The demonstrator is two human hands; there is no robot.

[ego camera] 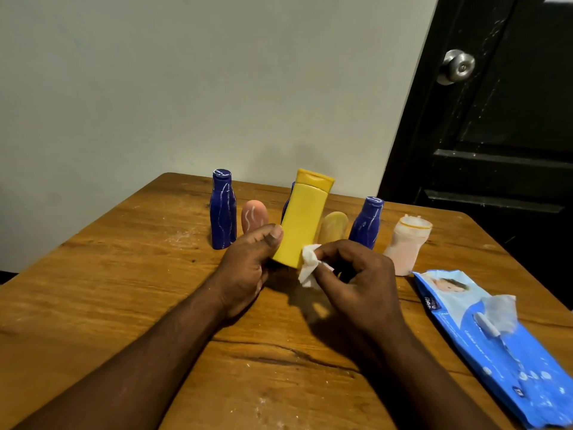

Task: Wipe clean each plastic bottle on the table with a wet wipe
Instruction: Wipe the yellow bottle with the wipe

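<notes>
Seven plastic containers in view, all toward the far edge of the wooden table [93, 290].

- Yellow bottle [302, 225]: flip cap up, leaning slightly right, at centre in front of the row. Left hand [248, 265] grasps its lower part, thumb laid across the front face, fingers curled behind. Cannot tell if its base touches the table.
- Wet wipe [310, 265]: crumpled and white, pinched between thumb and fingers of the right hand [359, 283], pressed against the bottle's lower right edge.
- Left blue bottle [222, 209]: upright, white streaks on its side. Pink rounded bottle [254, 217] just beside it, also streaked.
- Middle blue bottle [290, 200]: mostly hidden behind the yellow one.
- Pale yellow rounded bottle [334, 226], then right blue bottle [367, 223], upright and streaked.
- Translucent pinkish bottle [406, 246]: end of the row on the right, leaning.
- Blue wipes pack [496, 342]: flat at the table's right edge, its flap lifted, a wipe poking out.
- Black door [496, 135] with metal knob [457, 66] behind on the right.
</notes>
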